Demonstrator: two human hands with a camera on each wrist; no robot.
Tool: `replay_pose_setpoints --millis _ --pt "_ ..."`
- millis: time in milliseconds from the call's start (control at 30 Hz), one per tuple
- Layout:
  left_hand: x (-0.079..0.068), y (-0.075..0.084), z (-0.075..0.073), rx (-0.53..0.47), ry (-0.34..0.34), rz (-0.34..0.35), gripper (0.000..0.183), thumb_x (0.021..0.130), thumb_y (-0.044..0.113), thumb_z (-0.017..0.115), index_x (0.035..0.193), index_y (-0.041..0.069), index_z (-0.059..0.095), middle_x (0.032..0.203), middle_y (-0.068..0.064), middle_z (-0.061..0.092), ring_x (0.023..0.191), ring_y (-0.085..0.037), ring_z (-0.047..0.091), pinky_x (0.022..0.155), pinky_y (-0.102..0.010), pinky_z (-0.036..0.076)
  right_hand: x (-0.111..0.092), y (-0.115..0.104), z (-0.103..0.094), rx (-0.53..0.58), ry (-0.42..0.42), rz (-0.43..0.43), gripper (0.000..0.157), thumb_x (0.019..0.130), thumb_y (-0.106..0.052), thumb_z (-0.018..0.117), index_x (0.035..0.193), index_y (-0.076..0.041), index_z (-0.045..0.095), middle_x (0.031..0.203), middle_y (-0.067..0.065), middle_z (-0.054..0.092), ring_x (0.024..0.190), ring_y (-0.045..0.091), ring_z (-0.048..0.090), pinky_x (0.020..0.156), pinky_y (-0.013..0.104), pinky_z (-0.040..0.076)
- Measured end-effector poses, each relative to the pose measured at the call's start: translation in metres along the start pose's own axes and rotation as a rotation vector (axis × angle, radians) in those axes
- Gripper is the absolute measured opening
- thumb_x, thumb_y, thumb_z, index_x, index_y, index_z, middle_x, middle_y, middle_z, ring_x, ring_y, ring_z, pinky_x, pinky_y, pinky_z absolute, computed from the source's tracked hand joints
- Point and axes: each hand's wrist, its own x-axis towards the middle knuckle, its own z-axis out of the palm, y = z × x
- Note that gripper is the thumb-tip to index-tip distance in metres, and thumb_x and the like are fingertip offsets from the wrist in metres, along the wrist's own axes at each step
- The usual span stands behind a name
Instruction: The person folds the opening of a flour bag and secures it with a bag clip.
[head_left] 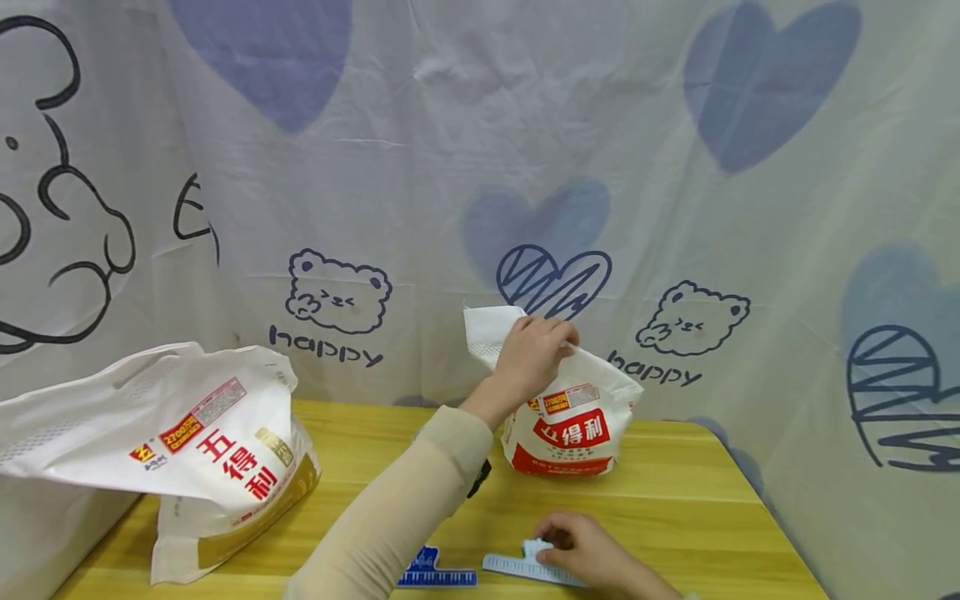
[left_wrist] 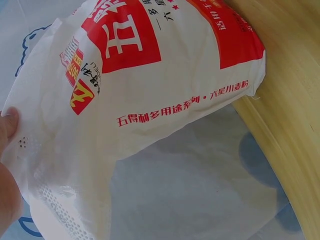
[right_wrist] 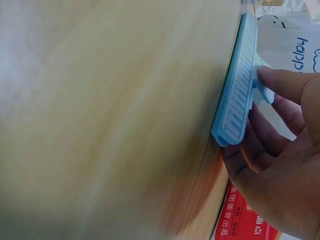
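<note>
Pale clip [head_left: 532, 570] and smaller bag [head_left: 573, 429] occupy right and left hands [head_left: 592, 550] [head_left: 534, 354], bare table [head_left: 705, 483] rightward.

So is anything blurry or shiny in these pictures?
Right wrist view: the table is smeary and soft, with a pale haze at upper left, while the light blue clip looks clearer; left wrist view: the white bag has fairly crisp red print; head view: light looks soft, without strong glare.

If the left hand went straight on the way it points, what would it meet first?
Probably the patterned curtain, beyond the red-and-white bag the left hand grips; how far back the curtain hangs is unclear.
</note>
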Motion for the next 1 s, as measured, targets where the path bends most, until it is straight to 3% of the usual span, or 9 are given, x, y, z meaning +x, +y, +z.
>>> replay_pose_setpoints --millis 300,633,1000 --pt "-0.001 -0.001 0.002 0.004 0.001 0.003 0.013 0.104 0.024 0.066 0.116 0.022 0.070 0.116 0.008 0.072 0.112 -0.012 0.065 0.109 -0.035 0.046 -0.003 -0.006 0.001 0.038 0.023 0.017 0.009 0.098 -0.021 0.072 0.105 -0.015 0.073 0.099 -0.005 0.070 0.087 0.009 0.060 0.076 0.023 0.051" --pt "0.000 0.000 0.002 0.005 0.007 0.002 0.013 0.104 0.024 0.066 0.116 0.021 0.070 0.116 0.007 0.072 0.113 -0.013 0.065 0.111 -0.035 0.045 -0.006 -0.008 -0.001 0.094 0.051 0.020 0.030 0.097 -0.022 0.075 0.122 -0.006 0.070 0.115 0.003 0.072 0.094 0.012 0.065 0.079 0.023 0.054" --pt "-0.001 0.000 0.002 -0.011 -0.006 -0.012 0.014 0.104 0.024 0.065 0.117 0.021 0.069 0.117 0.007 0.072 0.112 -0.013 0.064 0.111 -0.035 0.045 -0.012 -0.007 -0.002 0.108 0.128 0.036 0.030 0.097 -0.025 0.075 0.121 -0.007 0.074 0.113 0.003 0.073 0.092 0.010 0.064 0.077 0.022 0.055"
